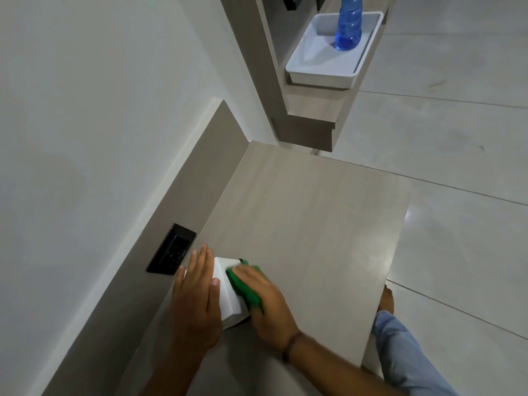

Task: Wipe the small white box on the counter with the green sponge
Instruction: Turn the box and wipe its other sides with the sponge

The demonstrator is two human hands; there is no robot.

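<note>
A small white box [225, 284] stands on the pale wood counter [308, 224], close to the back panel at the lower left. My left hand [197, 295] rests against the box's left side and top, fingers flat, holding it steady. My right hand [263, 298] presses a green sponge [243, 287] against the box's right face. Most of the sponge is hidden under my fingers. The box's lower part is covered by both hands.
A black socket plate [171, 250] sits in the back panel just left of the box. Higher up, a shelf carries a white tray [323, 70] with a blue bottle [350, 24] standing in it. Tiled floor [457, 195] lies right of the counter's edge, with my leg [405, 352] there.
</note>
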